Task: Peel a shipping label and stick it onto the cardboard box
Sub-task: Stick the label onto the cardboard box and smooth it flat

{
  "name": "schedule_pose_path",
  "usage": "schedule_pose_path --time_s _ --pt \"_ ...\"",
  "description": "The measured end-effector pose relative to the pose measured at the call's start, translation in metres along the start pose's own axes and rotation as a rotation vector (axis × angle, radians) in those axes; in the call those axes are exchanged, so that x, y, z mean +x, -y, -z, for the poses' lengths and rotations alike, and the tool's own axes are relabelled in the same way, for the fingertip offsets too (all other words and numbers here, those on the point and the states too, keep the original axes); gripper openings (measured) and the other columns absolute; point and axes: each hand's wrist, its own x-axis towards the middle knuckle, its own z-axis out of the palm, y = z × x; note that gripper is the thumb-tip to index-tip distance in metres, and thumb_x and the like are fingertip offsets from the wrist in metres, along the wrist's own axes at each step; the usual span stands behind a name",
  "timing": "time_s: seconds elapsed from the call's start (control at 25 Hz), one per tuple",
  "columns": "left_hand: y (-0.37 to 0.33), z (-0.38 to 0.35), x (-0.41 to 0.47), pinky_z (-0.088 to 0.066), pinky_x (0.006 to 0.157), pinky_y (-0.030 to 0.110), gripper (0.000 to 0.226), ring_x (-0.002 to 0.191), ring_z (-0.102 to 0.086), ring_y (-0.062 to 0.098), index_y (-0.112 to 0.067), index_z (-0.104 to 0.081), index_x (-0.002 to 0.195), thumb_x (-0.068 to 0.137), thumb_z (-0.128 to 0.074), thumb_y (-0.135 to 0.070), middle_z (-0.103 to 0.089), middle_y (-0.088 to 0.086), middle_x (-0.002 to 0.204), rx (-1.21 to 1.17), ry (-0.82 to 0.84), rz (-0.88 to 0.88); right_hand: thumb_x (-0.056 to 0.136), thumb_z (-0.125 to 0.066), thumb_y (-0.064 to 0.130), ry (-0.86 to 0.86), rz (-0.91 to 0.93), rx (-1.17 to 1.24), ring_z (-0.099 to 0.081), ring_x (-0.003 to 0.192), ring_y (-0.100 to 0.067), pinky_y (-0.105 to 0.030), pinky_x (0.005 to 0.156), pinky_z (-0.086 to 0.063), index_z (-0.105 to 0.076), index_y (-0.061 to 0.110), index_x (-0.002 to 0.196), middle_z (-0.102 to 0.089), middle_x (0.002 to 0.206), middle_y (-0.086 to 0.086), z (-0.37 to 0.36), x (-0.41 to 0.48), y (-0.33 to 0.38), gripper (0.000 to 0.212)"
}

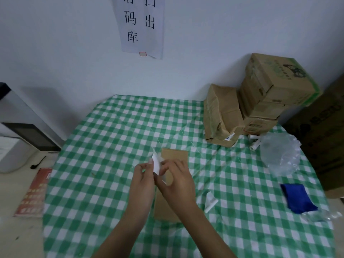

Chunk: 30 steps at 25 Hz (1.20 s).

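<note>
A flat brown cardboard box lies in the middle of the green checked table, partly hidden under my hands. Above its left side I hold a small white shipping label upright between both hands. My left hand pinches its left edge with thumb and fingers. My right hand pinches the right edge, its palm over the box. Whether the label's backing has come apart I cannot tell.
Stacked cardboard boxes and a leaning brown parcel stand at the back right. A clear plastic bag, a blue cloth and a white paper scrap lie to the right. A red booklet lies off the table's left edge.
</note>
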Motion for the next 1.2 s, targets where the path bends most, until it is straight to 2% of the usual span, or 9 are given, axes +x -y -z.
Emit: schedule_pose_path --time_s 0.16,0.36,0.52,0.6,0.8,0.92,1.0,1.08,1.2 --pt "0.01 -0.003 0.004 -0.053 0.094 0.046 0.038 0.095 -0.071 0.021 -0.018 -0.062 0.107 0.094 -0.047 -0.05 -0.075 0.003 0.098 -0.031 0.053 0.047 0.078 -0.071 0.022 0.058 -0.03 0.053 -0.055 0.097 -0.008 -0.025 0.078 -0.047 -0.058 0.021 0.079 -0.064 0.096 0.017 -0.001 -0.003 -0.01 0.013" --pt "0.008 -0.006 0.006 -0.053 0.096 0.043 0.037 0.101 -0.067 0.022 -0.009 -0.058 0.111 0.095 -0.052 -0.042 -0.069 0.007 0.109 -0.082 0.097 0.116 0.078 -0.064 0.027 0.038 -0.057 0.022 -0.055 0.095 -0.002 -0.023 0.063 -0.05 -0.054 0.029 0.078 -0.065 0.093 0.022 0.001 -0.005 -0.016 0.009" --pt "0.008 -0.003 0.01 -0.052 0.094 0.04 0.029 0.103 -0.066 0.019 -0.006 -0.059 0.111 0.096 -0.055 -0.031 -0.069 0.007 0.109 -0.127 0.117 0.144 0.078 -0.064 0.027 0.04 -0.092 -0.02 -0.051 0.087 0.003 -0.014 0.054 -0.043 -0.055 0.029 0.078 -0.062 0.086 0.023 0.003 -0.003 -0.024 0.009" --pt "0.008 0.001 0.013 -0.054 0.092 0.04 0.023 0.106 -0.066 0.018 -0.005 -0.06 0.11 0.095 -0.057 -0.022 -0.069 0.006 0.112 -0.165 0.122 0.125 0.081 -0.068 0.023 0.045 -0.173 0.011 -0.052 0.083 0.001 -0.013 0.056 -0.042 -0.057 0.025 0.077 -0.058 0.078 0.02 0.005 -0.004 -0.031 0.012" --pt "0.017 0.015 0.025 -0.05 0.096 0.039 0.012 0.104 -0.062 0.012 -0.014 -0.063 0.103 0.092 -0.06 -0.012 -0.064 -0.002 0.112 -0.055 0.04 0.099 0.086 -0.066 0.009 0.054 -0.561 0.441 -0.064 0.077 -0.004 -0.019 0.061 -0.049 -0.053 0.01 0.074 -0.068 0.08 0.009 0.015 -0.001 -0.047 0.018" --pt "0.028 0.019 0.029 -0.047 0.084 0.03 0.017 0.101 -0.061 0.009 -0.017 -0.065 0.101 0.085 -0.068 -0.011 -0.067 -0.006 0.106 0.047 0.047 0.079 0.087 -0.064 0.006 0.091 -0.662 0.575 -0.061 0.077 -0.015 -0.03 0.071 -0.051 -0.051 0.009 0.074 -0.064 0.076 0.001 0.017 -0.004 -0.055 0.019" --pt "0.037 0.021 0.032 -0.046 0.075 0.025 0.016 0.096 -0.064 0.012 -0.011 -0.066 0.098 0.083 -0.071 -0.008 -0.071 0.0 0.1 0.073 0.074 0.077 0.087 -0.063 0.005 0.131 -0.695 0.647 -0.059 0.079 -0.02 -0.034 0.072 -0.05 -0.051 0.009 0.073 -0.06 0.078 -0.009 0.017 -0.006 -0.056 0.019" --pt "0.044 0.021 0.035 -0.048 0.072 0.023 0.012 0.093 -0.068 0.018 -0.005 -0.066 0.093 0.083 -0.07 -0.002 -0.073 0.007 0.095 0.079 0.099 0.072 0.088 -0.062 0.004 0.162 -0.725 0.697 -0.063 0.08 -0.025 -0.034 0.071 -0.053 -0.051 0.009 0.074 -0.063 0.081 -0.017 0.017 -0.007 -0.055 0.019" --pt "0.05 0.023 0.041 -0.049 0.066 0.017 0.01 0.084 -0.07 0.018 -0.005 -0.068 0.087 0.083 -0.068 0.004 -0.074 0.006 0.088 0.147 0.149 0.065 0.089 -0.062 0.004 0.21 -0.782 0.754 -0.072 0.08 -0.021 -0.028 0.067 -0.059 -0.051 0.005 0.078 -0.075 0.095 -0.012 0.014 -0.007 -0.055 0.015"
